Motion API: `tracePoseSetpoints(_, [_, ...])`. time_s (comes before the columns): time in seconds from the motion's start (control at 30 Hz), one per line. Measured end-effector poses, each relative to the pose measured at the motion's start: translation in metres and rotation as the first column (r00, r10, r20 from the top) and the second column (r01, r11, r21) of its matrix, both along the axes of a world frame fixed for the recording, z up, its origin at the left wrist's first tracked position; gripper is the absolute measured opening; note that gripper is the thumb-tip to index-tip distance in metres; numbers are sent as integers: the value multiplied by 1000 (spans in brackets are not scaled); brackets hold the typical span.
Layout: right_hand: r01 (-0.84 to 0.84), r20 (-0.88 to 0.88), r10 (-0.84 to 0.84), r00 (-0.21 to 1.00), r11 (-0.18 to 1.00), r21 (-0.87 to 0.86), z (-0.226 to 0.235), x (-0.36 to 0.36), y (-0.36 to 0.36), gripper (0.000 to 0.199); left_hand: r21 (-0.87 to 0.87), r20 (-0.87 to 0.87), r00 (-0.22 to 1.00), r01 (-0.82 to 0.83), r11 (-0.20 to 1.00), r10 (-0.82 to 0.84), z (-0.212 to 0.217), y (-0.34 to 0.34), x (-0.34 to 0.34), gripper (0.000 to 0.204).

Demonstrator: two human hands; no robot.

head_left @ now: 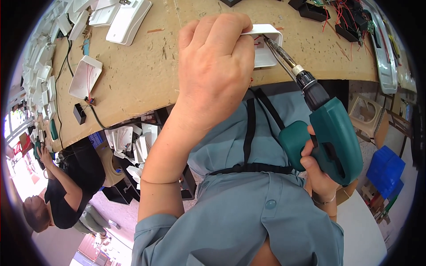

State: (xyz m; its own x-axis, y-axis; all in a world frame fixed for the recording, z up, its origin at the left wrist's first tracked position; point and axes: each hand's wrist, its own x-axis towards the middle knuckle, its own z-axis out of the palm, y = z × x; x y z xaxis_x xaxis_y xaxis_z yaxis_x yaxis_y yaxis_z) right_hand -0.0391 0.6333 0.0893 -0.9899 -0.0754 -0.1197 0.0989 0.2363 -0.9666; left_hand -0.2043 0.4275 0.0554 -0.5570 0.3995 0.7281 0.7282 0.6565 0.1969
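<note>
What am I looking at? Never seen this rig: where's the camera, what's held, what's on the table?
No robot here, just a person working bare-handed. The one picture comes from a fisheye camera on their head, looking down, hence the bent edges. The left hand holds a white housing over the table; the right hand grips a green pistol-shaped tool, its metal tip at the housing's open side. On the table lie a white shell with red wires and black boxes amid more red wires.

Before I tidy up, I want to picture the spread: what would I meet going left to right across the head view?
Open white housing with red wires, long white casing, left hand, green soldering gun, blue bin.
</note>
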Motion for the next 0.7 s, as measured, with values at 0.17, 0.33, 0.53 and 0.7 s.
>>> tracePoseSetpoints(0.17, [17, -29, -17, 999, 1000, 9, -2, -1, 0, 58, 12, 14, 1000, -2, 1000, 2, 0, 1, 0, 5])
tracePoseSetpoints(0.33, [76, -74, -69, 995, 991, 106, 5, -8, -9, 39, 17, 4, 1000, 2, 1000, -2, 0, 0, 1, 4])
tracePoseSetpoints(0.53, [139, -78, -130, 989, 981, 135, 13, -15, -11, 25, 11, -4, 1000, -6, 1000, 6, 0, 1, -1, 3])
tracePoseSetpoints(0.7, [196, -25, -195, 980, 976, 89, 16, -9, -13, 29, 11, -14, 1000, -9, 1000, 9, 0, 1, -1, 3])
